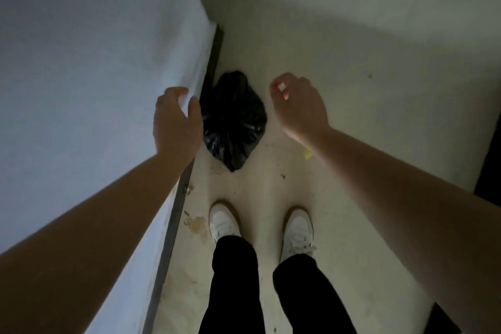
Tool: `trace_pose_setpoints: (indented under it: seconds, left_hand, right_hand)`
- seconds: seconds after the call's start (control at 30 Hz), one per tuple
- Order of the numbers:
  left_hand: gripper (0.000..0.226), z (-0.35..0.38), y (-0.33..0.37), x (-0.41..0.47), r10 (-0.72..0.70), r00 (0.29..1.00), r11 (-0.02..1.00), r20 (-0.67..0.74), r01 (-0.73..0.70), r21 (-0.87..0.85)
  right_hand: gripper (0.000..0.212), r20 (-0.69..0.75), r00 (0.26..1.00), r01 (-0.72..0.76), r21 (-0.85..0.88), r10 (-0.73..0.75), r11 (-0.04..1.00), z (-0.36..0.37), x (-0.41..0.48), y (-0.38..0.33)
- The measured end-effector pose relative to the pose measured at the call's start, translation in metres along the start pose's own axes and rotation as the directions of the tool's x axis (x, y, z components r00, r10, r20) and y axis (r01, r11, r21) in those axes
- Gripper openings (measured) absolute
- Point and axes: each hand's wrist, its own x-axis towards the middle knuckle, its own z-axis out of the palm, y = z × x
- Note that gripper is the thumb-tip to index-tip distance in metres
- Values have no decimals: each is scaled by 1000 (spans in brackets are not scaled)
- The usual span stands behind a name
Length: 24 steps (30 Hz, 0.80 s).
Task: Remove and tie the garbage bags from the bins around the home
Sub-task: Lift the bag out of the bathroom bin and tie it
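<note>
White bed seen below the left hand, pale floor spread below the right hand, black garbage bag laid on the floor between both hands, hands held apart, fingers loosely curled, nothing gripped, white shoes seen behind them.

Dim light. A pale wall with a dark base strip rises beside the left fingers; stained cream floor lies beyond the right fingers.
</note>
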Motion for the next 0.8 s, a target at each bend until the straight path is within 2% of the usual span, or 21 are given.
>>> trace_pose_setpoints:
  seconds: [0.07,0.13,0.23,0.33,0.5,0.63,0.7,0.8]
  left_hand:
    - [32,-42,62,-3,176,984,984,-28,-175,35]
    - [33,-91,137,-9,388,920,920,-51,-385,69]
    - [39,-182,267,-28,631,771,770,-82,-610,188]
    - [52,-280,402,-68,801,578,595,-155,-740,312]
    - [60,-407,576,-168,934,255,339,-250,-853,396]
    - [60,-447,650,-257,947,35,168,-318,-902,399]
    - [61,-445,670,-303,950,-39,76,-309,-934,350]
    - [65,-424,690,-377,962,-150,-89,-230,-963,253]
  right_hand:
    - [25,-104,993,55,-20,-56,998,-72,-7,-30]
    - [24,-208,971,106,-74,-119,992,-159,-21,-62]
    - [28,-380,892,175,-206,-244,963,-309,-59,-115]
    - [34,-550,735,216,-365,-397,906,-462,-116,-161]
    - [37,-730,445,142,-515,-519,845,-665,-238,-205]
    - [40,-857,272,-27,-462,-438,886,-745,-359,-199]
    - [44,-887,232,-137,-436,-399,889,-756,-426,-181]
    - [47,-911,248,-354,-401,-329,845,-751,-532,-148]
